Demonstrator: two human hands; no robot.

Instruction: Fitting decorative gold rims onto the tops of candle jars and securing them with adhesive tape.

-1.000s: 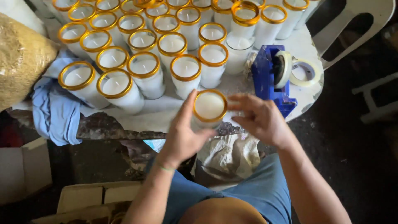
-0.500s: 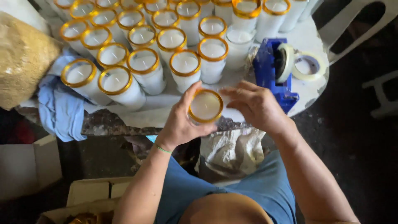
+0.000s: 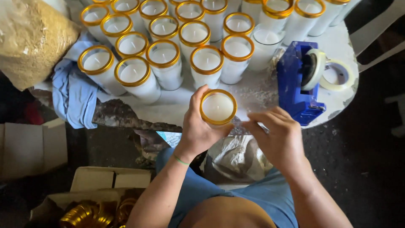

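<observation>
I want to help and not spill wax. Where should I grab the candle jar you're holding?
Hold the candle jar around its glass side, just under the gold rim, coming from the left as the left hand does. It stands upright with the wax open on top, so fingers belong on the wall, not over the mouth. The right hand rests beside it.

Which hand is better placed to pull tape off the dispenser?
Right, likely. The right hand is free and sits just below the blue tape dispenser; the left hand is wrapped around the candle jar.
</observation>
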